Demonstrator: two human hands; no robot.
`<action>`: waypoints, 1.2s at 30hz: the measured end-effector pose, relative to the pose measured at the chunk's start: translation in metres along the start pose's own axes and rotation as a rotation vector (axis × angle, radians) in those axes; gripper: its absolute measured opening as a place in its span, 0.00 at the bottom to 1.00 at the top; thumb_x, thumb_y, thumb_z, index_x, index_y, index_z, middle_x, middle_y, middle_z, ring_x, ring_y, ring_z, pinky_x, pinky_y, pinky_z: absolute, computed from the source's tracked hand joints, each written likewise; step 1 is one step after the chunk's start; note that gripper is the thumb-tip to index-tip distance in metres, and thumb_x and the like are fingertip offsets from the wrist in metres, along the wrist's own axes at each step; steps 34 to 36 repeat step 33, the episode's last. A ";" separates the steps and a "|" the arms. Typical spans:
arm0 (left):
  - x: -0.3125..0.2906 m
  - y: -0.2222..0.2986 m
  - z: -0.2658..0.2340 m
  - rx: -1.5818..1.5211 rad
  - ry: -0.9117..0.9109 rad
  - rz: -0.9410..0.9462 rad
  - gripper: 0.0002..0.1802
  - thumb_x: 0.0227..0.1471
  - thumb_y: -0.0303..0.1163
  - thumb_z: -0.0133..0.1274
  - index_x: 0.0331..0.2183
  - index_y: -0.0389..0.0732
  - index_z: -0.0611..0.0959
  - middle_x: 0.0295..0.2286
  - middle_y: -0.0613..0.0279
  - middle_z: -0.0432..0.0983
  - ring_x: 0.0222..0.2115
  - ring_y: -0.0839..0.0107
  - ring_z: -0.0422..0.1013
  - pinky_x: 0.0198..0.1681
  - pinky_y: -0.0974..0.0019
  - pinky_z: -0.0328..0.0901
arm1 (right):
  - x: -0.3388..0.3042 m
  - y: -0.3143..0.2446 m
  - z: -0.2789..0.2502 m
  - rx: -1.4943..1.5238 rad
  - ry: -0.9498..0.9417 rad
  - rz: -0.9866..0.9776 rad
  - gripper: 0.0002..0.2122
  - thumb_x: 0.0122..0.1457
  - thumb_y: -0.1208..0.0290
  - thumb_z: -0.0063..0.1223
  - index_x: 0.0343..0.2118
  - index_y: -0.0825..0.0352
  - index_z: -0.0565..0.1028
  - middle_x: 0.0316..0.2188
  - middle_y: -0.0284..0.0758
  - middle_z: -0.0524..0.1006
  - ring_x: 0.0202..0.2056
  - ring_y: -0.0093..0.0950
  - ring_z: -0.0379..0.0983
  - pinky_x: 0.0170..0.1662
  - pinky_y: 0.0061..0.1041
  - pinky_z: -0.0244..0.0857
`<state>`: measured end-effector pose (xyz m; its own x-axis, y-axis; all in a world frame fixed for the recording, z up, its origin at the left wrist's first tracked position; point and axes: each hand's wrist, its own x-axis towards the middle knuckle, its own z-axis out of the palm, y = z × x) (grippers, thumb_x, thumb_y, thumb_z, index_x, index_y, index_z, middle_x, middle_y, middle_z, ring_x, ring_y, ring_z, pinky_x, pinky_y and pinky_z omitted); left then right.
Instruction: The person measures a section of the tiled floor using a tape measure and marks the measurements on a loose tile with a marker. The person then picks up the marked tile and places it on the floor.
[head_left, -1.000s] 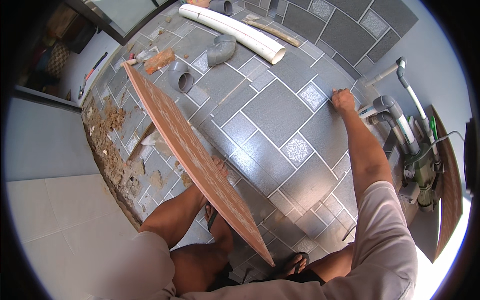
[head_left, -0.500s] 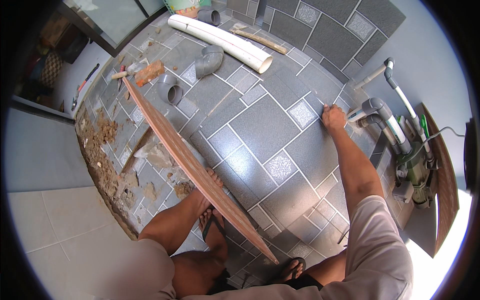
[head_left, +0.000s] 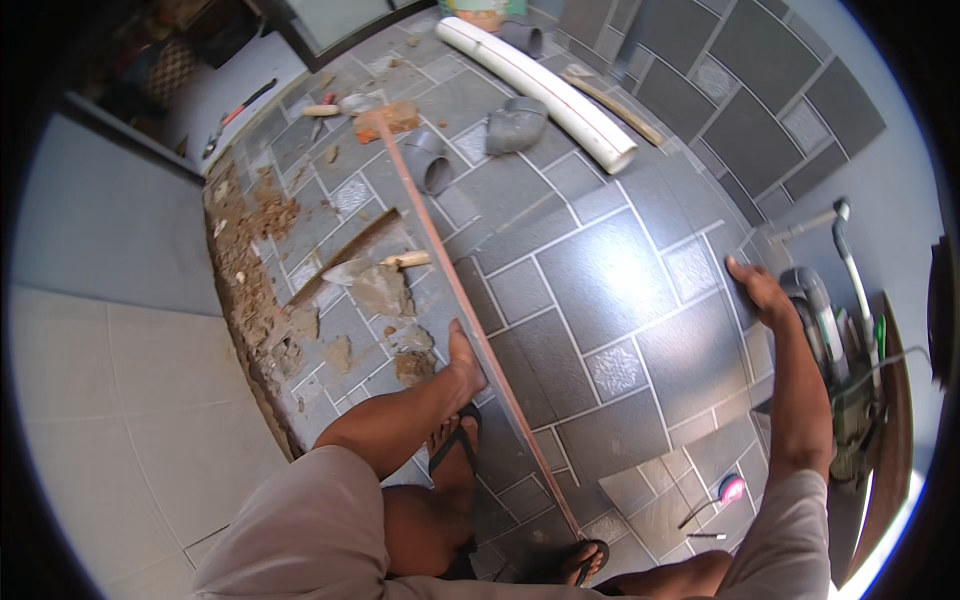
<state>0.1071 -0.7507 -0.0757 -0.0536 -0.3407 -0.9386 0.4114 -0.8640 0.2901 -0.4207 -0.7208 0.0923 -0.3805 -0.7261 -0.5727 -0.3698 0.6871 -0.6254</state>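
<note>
A large tile slab (head_left: 455, 285) stands on edge, its thin reddish rim running from beside the brick down toward my feet. My left hand (head_left: 465, 362) is closed on this rim about halfway along, with some fingers hidden behind it. To the right, my right hand (head_left: 765, 287) reaches low to the outer edge of a grey patterned tile (head_left: 600, 275) on the floor. Its thumb stretches apart, while the other fingers are partly hidden. A trowel (head_left: 400, 260) with a wooden handle lies left of the slab beside lumps of mortar (head_left: 382, 292).
Grey pipe elbows (head_left: 515, 125) and a long white pipe (head_left: 540, 95) lie at the far side. A brick (head_left: 388, 120) rests near the slab's far end. Broken rubble (head_left: 250, 235) lines the left wall. A green pump (head_left: 850, 430) with pipes stands at the right.
The slab has swung more upright, so its brown face no longer shows. My view has shifted, bringing the trowel and a pink round object into sight. My right hand has turned, its thumb now stretched out.
</note>
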 end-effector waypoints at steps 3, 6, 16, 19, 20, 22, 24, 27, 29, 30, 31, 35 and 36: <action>-0.014 0.006 0.010 -0.011 -0.062 -0.036 0.51 0.62 0.74 0.25 0.70 0.46 0.63 0.67 0.48 0.59 0.65 0.46 0.60 0.68 0.40 0.51 | -0.015 -0.001 -0.036 0.031 -0.021 0.091 0.45 0.57 0.39 0.63 0.62 0.81 0.66 0.58 0.53 0.73 0.58 0.43 0.72 0.62 0.40 0.63; -0.056 0.024 0.017 -0.082 -0.042 -0.038 0.49 0.64 0.71 0.24 0.69 0.45 0.65 0.66 0.49 0.62 0.64 0.47 0.61 0.68 0.42 0.53 | -0.060 -0.058 -0.035 0.132 -0.312 0.158 0.44 0.58 0.45 0.65 0.62 0.83 0.64 0.61 0.57 0.69 0.59 0.44 0.71 0.61 0.42 0.65; -0.017 -0.017 -0.028 -0.412 -0.263 -0.038 0.36 0.65 0.69 0.31 0.49 0.47 0.75 0.41 0.58 0.70 0.39 0.57 0.67 0.43 0.50 0.62 | -0.189 -0.155 -0.040 -0.145 0.011 0.083 0.27 0.56 0.64 0.73 0.48 0.79 0.72 0.34 0.37 0.80 0.35 0.26 0.74 0.41 0.28 0.70; 0.005 0.003 -0.140 -0.481 -0.537 0.054 0.34 0.64 0.69 0.34 0.36 0.50 0.80 0.24 0.63 0.73 0.22 0.62 0.70 0.26 0.55 0.67 | -0.213 -0.196 -0.010 -0.050 -0.300 -0.085 0.18 0.56 0.66 0.73 0.40 0.76 0.79 0.30 0.32 0.81 0.32 0.23 0.75 0.37 0.27 0.69; -0.003 0.013 -0.124 -0.452 -0.583 0.075 0.34 0.64 0.68 0.35 0.37 0.49 0.80 0.25 0.63 0.73 0.23 0.62 0.70 0.27 0.55 0.67 | -0.226 -0.209 -0.009 -0.006 -0.382 -0.149 0.15 0.56 0.67 0.73 0.36 0.75 0.82 0.28 0.31 0.81 0.31 0.22 0.75 0.35 0.27 0.69; -0.038 0.053 -0.106 -0.365 -0.616 0.079 0.33 0.64 0.67 0.36 0.37 0.48 0.80 0.26 0.62 0.73 0.25 0.61 0.70 0.29 0.55 0.67 | -0.249 -0.216 -0.005 -0.119 -0.330 -0.183 0.11 0.56 0.68 0.72 0.33 0.73 0.84 0.23 0.31 0.82 0.27 0.21 0.74 0.32 0.29 0.68; -0.088 0.091 -0.135 -0.316 -0.598 0.065 0.32 0.64 0.65 0.37 0.38 0.47 0.80 0.27 0.61 0.74 0.26 0.61 0.71 0.30 0.54 0.67 | -0.281 -0.245 0.002 -0.263 -0.333 -0.222 0.10 0.56 0.69 0.70 0.31 0.72 0.84 0.20 0.34 0.81 0.23 0.22 0.74 0.30 0.30 0.67; -0.180 0.140 -0.207 -0.289 -0.614 0.050 0.30 0.64 0.63 0.40 0.39 0.46 0.80 0.29 0.59 0.74 0.29 0.60 0.71 0.33 0.54 0.68 | -0.328 -0.318 0.002 -0.455 -0.316 -0.336 0.09 0.55 0.69 0.69 0.29 0.71 0.84 0.16 0.40 0.78 0.19 0.29 0.72 0.28 0.33 0.66; -0.247 0.161 -0.254 -0.293 -0.643 0.045 0.29 0.64 0.62 0.41 0.40 0.45 0.80 0.31 0.59 0.74 0.30 0.59 0.71 0.35 0.53 0.68 | -0.358 -0.354 -0.010 -0.527 -0.301 -0.397 0.09 0.55 0.69 0.69 0.27 0.71 0.83 0.16 0.44 0.77 0.18 0.35 0.72 0.28 0.34 0.66; -0.279 0.166 -0.274 -0.309 -0.671 0.037 0.29 0.64 0.62 0.42 0.40 0.45 0.80 0.31 0.58 0.75 0.31 0.59 0.72 0.36 0.53 0.68 | -0.374 -0.378 -0.019 -0.568 -0.288 -0.376 0.10 0.55 0.68 0.68 0.27 0.71 0.83 0.16 0.45 0.76 0.18 0.38 0.72 0.27 0.35 0.66; -0.312 0.165 -0.294 -0.334 -0.695 0.018 0.29 0.63 0.61 0.42 0.40 0.44 0.80 0.32 0.58 0.75 0.32 0.59 0.72 0.37 0.53 0.68 | -0.391 -0.407 -0.027 -0.611 -0.279 -0.343 0.11 0.55 0.68 0.68 0.26 0.72 0.82 0.15 0.45 0.76 0.18 0.41 0.71 0.27 0.36 0.66; -0.369 0.170 -0.319 -0.405 -0.807 -0.008 0.28 0.63 0.60 0.44 0.41 0.44 0.80 0.33 0.57 0.75 0.34 0.58 0.72 0.39 0.52 0.68 | -0.423 -0.447 -0.046 -0.592 -0.197 -0.321 0.14 0.55 0.66 0.69 0.25 0.74 0.81 0.15 0.48 0.76 0.19 0.47 0.73 0.27 0.40 0.66; -0.369 0.170 -0.319 -0.405 -0.807 -0.008 0.28 0.63 0.60 0.44 0.41 0.44 0.80 0.33 0.57 0.75 0.34 0.58 0.72 0.39 0.52 0.68 | -0.423 -0.447 -0.046 -0.592 -0.197 -0.321 0.14 0.55 0.66 0.69 0.25 0.74 0.81 0.15 0.48 0.76 0.19 0.47 0.73 0.27 0.40 0.66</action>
